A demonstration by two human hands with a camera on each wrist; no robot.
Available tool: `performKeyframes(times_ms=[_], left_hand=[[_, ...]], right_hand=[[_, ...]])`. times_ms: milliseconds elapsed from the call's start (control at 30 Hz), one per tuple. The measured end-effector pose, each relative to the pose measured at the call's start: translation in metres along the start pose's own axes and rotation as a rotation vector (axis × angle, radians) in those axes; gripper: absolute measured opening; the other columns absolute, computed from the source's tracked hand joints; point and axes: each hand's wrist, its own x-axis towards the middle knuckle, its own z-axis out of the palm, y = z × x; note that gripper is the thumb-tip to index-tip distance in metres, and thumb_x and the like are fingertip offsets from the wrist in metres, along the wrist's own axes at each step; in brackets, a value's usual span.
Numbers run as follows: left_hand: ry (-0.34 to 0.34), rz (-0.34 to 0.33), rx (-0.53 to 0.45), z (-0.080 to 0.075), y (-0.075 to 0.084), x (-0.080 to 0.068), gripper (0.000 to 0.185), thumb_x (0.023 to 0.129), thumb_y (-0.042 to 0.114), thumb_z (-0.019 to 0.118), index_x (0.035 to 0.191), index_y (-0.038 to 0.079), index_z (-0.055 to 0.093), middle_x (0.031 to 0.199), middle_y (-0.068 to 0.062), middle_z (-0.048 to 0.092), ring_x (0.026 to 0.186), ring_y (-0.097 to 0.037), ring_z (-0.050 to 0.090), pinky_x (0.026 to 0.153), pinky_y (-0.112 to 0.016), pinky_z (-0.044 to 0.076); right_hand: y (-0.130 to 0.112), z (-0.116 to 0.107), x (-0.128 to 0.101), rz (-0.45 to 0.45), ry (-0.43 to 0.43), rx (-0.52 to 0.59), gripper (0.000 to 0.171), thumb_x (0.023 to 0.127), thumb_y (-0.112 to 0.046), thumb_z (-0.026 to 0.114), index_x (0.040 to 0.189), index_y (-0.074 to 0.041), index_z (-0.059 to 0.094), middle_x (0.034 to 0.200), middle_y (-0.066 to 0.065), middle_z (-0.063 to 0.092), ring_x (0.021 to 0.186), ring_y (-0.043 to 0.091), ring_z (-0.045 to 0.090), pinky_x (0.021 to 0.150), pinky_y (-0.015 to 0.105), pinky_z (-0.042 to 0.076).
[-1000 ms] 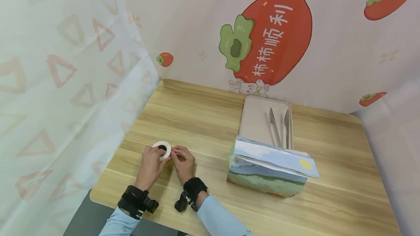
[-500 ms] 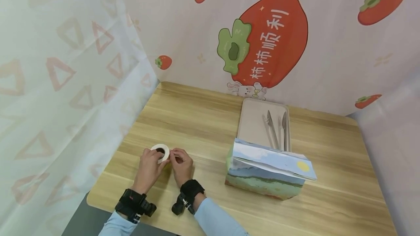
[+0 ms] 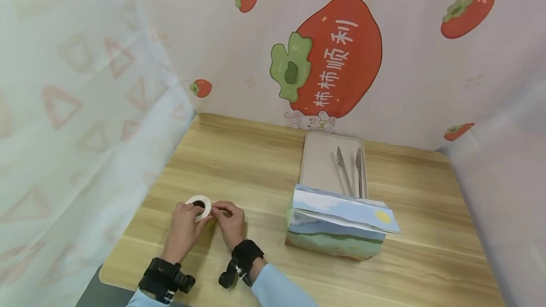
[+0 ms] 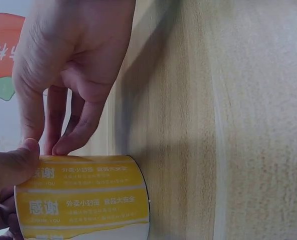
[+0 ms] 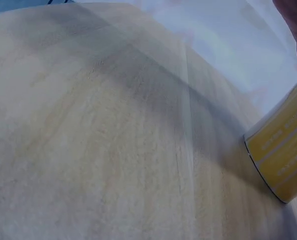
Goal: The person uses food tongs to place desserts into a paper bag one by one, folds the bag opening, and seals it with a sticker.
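Note:
A roll of yellow sticker labels (image 3: pixel 204 203) with white print stands over the left part of the table. My left hand (image 3: pixel 183 229) holds it, fingers hooked into the dark core and thumb (image 4: pixel 16 162) pressed on the label face. My right hand (image 3: pixel 232 224) meets the roll's right side, thumb and fingertips pinching at its edge. In the left wrist view the labels (image 4: pixel 88 197) lie in rows, with an uneven strip of white backing below. The roll's yellow side (image 5: pixel 286 145) shows at the right of the right wrist view, most of it cut off.
Right of the hands stands a paper box (image 3: pixel 334 245) printed with a landscape, its top flap raised. Behind it lies a beige tray (image 3: pixel 317 162) holding metal cutlery (image 3: pixel 359 169). Printed cloth walls (image 3: pixel 239 127) border the wooden table (image 3: pixel 230 160).
The head view has shifted, so the whole scene sits a little lower and further left. Both hands keep their places on the label roll.

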Motion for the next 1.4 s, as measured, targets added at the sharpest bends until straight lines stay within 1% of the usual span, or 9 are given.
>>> performKeyframes(times_ms=[133,300,433,633,800,900,1067,1267,1400], left_hand=[[-0.021,-0.026,0.004,-0.003,-0.003,-0.010,0.025,0.067,0.010,0.090,0.079,-0.002,0.072,0.075,-0.015,0.068,0.072,-0.030,0.048,0.068,-0.039,0.038],[-0.057,-0.065,0.014,-0.003,-0.005,-0.022,0.023,0.067,0.007,0.089,0.080,-0.002,0.073,0.078,-0.015,0.070,0.074,-0.029,0.049,0.069,-0.040,0.038],[-0.071,-0.073,0.013,-0.001,-0.005,-0.029,0.023,0.066,0.006,0.090,0.079,-0.001,0.073,0.077,-0.014,0.069,0.072,-0.028,0.050,0.069,-0.040,0.039],[-0.063,-0.071,0.003,0.004,0.000,-0.034,0.022,0.067,0.010,0.090,0.076,0.000,0.073,0.073,-0.012,0.069,0.068,-0.024,0.047,0.066,-0.038,0.038],[-0.047,-0.069,-0.007,0.009,0.003,-0.030,0.022,0.068,0.011,0.089,0.076,0.000,0.072,0.072,-0.011,0.068,0.068,-0.024,0.047,0.065,-0.037,0.037],[-0.013,-0.045,-0.012,0.010,0.003,-0.023,0.023,0.066,0.009,0.090,0.075,-0.001,0.072,0.071,-0.012,0.067,0.068,-0.026,0.047,0.065,-0.037,0.037],[0.044,0.001,0.000,0.007,0.001,-0.012,0.024,0.062,0.006,0.091,0.072,-0.002,0.071,0.066,-0.011,0.064,0.066,-0.028,0.047,0.064,-0.038,0.038],[0.000,-0.031,0.003,0.003,0.000,0.001,0.023,0.066,0.008,0.089,0.075,-0.003,0.071,0.070,-0.015,0.067,0.066,-0.030,0.048,0.065,-0.040,0.038],[-0.022,-0.039,0.015,0.003,0.002,0.004,0.026,0.067,0.011,0.090,0.078,-0.004,0.072,0.073,-0.017,0.068,0.068,-0.033,0.050,0.067,-0.041,0.039]], right_hand=[[0.010,0.008,-0.008,0.030,0.015,-0.058,0.010,0.088,-0.002,0.071,0.093,0.007,0.072,0.101,0.024,0.070,0.092,0.019,0.069,0.076,0.024,0.057],[0.014,0.013,-0.017,0.072,-0.017,-0.176,0.004,0.090,-0.007,0.069,0.088,-0.004,0.069,0.102,0.013,0.069,0.091,0.012,0.065,0.074,0.022,0.055],[0.013,0.012,-0.018,0.170,-0.027,-0.254,0.005,0.087,-0.008,0.067,0.082,-0.008,0.066,0.096,0.003,0.066,0.083,0.004,0.060,0.071,0.019,0.051],[0.018,-0.002,-0.015,0.388,0.053,-0.462,0.009,0.081,-0.021,0.067,0.075,-0.015,0.064,0.074,-0.010,0.057,0.066,0.001,0.049,0.063,0.020,0.041],[0.013,-0.019,-0.008,0.431,0.126,-0.636,0.016,0.080,-0.028,0.068,0.071,-0.018,0.059,0.067,-0.009,0.053,0.058,0.007,0.046,0.056,0.024,0.037],[0.007,-0.028,-0.002,0.442,0.176,-0.686,0.018,0.081,-0.029,0.067,0.069,-0.018,0.059,0.064,-0.008,0.056,0.056,0.009,0.047,0.055,0.026,0.035],[0.000,-0.038,0.007,0.446,0.228,-0.677,0.018,0.084,-0.028,0.066,0.069,-0.019,0.059,0.056,-0.008,0.060,0.052,0.008,0.051,0.054,0.026,0.035],[-0.007,-0.049,0.015,0.426,0.289,-0.637,0.016,0.084,-0.027,0.065,0.073,-0.020,0.058,0.054,-0.008,0.061,0.050,0.007,0.053,0.052,0.026,0.035],[-0.020,-0.056,0.016,0.466,0.243,-0.567,0.013,0.086,-0.028,0.062,0.076,-0.020,0.058,0.057,-0.007,0.061,0.050,0.009,0.054,0.052,0.027,0.037]])
